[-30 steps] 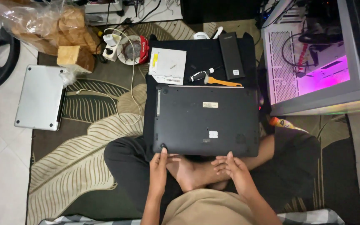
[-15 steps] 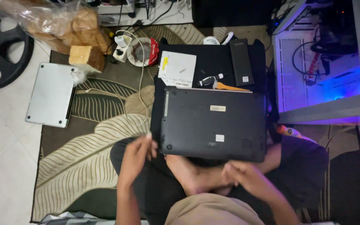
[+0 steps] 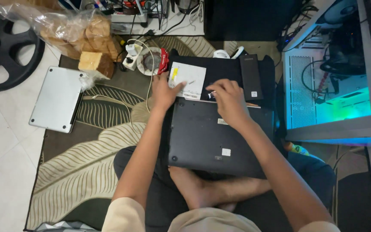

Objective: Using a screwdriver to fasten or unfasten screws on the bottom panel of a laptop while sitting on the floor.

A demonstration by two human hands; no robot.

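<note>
beside the black laptop (image 3: 215, 141), clear plastic bag (image 3: 61, 28) of bread loaves (image 3: 97, 28)

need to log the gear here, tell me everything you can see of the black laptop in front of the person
The black laptop lies closed and upside down, its matte dark underside facing up, plastic by the look of it. Small pale stickers and a corner screw show on that panel. It rests across the seated person's crossed legs and the patterned rug, slightly tilted in the view. The right hand reaches over its far edge; the left hand sits at its far left corner, by a white card.
</note>
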